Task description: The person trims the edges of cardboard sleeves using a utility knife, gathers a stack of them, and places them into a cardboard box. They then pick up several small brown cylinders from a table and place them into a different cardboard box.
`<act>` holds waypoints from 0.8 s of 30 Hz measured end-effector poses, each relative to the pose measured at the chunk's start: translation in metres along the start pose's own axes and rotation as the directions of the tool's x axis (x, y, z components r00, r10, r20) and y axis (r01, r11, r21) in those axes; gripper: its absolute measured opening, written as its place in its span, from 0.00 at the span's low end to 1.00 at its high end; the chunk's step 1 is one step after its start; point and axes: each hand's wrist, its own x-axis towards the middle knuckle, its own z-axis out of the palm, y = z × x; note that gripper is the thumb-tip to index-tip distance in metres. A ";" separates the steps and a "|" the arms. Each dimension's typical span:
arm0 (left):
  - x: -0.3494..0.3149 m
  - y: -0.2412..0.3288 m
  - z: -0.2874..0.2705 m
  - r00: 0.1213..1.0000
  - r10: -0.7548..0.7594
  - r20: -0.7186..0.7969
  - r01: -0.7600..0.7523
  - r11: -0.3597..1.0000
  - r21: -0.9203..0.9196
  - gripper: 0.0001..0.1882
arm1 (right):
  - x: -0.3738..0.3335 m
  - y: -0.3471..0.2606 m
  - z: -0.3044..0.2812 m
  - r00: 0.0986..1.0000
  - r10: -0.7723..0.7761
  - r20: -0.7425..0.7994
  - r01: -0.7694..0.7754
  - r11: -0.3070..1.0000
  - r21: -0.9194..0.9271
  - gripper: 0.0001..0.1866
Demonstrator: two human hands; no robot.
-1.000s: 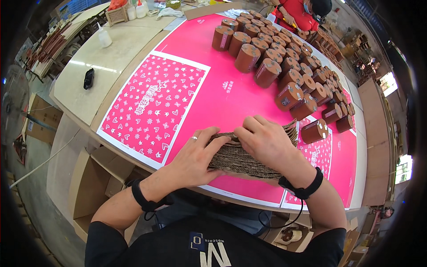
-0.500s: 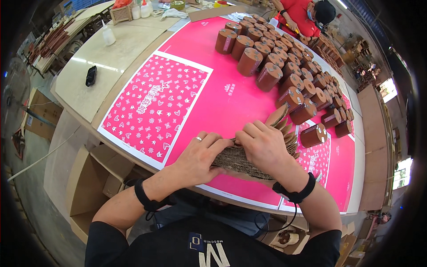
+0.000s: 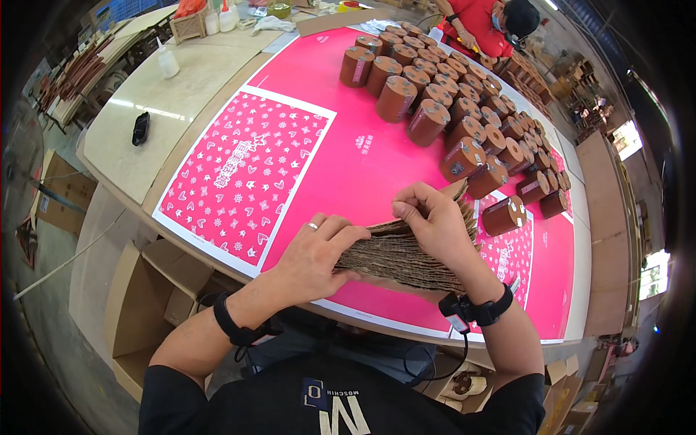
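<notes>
A thick stack of thin brown sheets (image 3: 399, 257) with rough, frayed edges stands over the pink printed sheet near the table's front edge. My left hand (image 3: 313, 257), with a ring on one finger, grips the left end of the stack, its thumb low on the near side. Over the stack's top edge, my right hand (image 3: 435, 221) is closed, with thumb and forefinger pinched together. Whatever lies between those fingertips is too small to make out. The stack's far right corner fans out behind the right wrist. Just beyond it lies a brown cylinder (image 3: 504, 216) on its side.
Many brown cylinders (image 3: 428, 122) crowd the table's far right. A co-worker in red (image 3: 482, 32) handles something yellow behind them. At left are a white squeeze bottle (image 3: 167, 61) and a small black object (image 3: 141, 129). An open cardboard box (image 3: 138, 297) sits below the table edge.
My right hand has lifted and shifted slightly along the stack's top, its fingers now drawn into a pinch. The sheets' edges show more spread out. My left hand keeps its grip.
</notes>
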 end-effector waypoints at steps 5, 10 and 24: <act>0.002 0.000 0.000 1.000 0.016 0.007 -0.016 1.000 -0.004 0.35 | -0.008 -0.005 0.005 0.966 -0.249 -0.066 0.239 0.963 -0.126 0.08; 0.001 0.006 -0.002 1.000 0.000 0.024 0.000 1.000 0.002 0.35 | 0.041 0.037 -0.053 0.918 -0.282 -0.278 0.295 0.955 0.006 0.18; -0.003 0.004 -0.001 0.999 0.030 -0.043 -0.029 0.999 0.025 0.35 | -0.022 0.010 -0.013 0.892 -0.373 0.254 0.448 0.659 -0.604 0.49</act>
